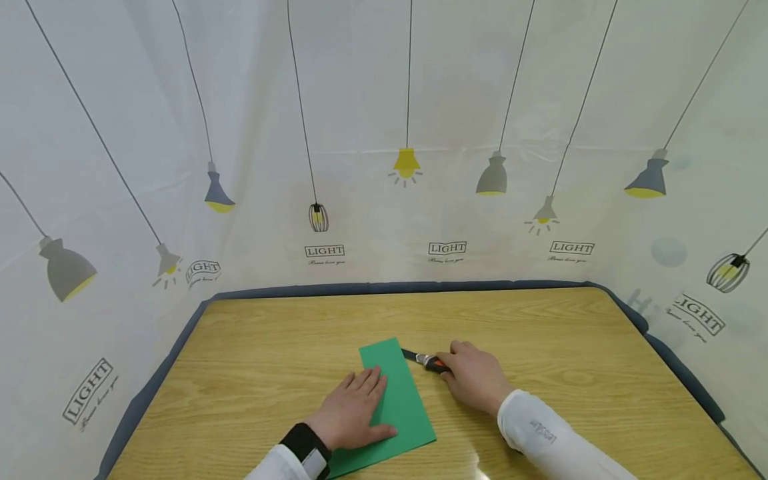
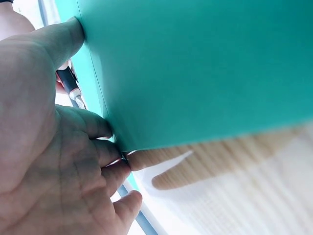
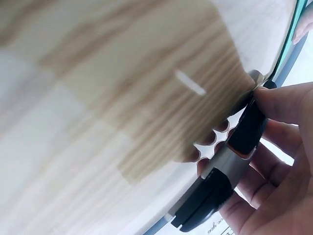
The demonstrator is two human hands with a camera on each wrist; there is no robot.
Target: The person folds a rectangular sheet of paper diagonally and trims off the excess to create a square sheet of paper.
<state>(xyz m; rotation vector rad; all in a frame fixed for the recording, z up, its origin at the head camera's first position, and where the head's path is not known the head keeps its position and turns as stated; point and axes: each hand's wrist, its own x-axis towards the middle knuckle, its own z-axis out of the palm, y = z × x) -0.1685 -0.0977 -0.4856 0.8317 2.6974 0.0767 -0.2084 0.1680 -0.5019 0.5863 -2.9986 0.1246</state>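
Note:
A green sheet of paper [image 1: 405, 407], seemingly folded or doubled, lies at a slant on the table. My left hand [image 1: 355, 412] rests on it with the fingers stretched out and the thumb spread. To the right, my right hand [image 1: 477, 377] grips a utility knife [image 1: 427, 361] with a black, silver and orange handle. The front of the knife points left and meets the sheet's right edge near its far end. Whether the blade sits between two layers cannot be made out. In the right wrist view, fingers and thumb wrap the knife handle [image 3: 239, 142].
The wood-grain table [image 1: 270, 347] has a dark blue border [image 1: 384, 288] along its far and side edges. White curtains [image 1: 360, 87] printed with lamps stand behind and on both sides. A black band [image 1: 307, 445] circles the left wrist.

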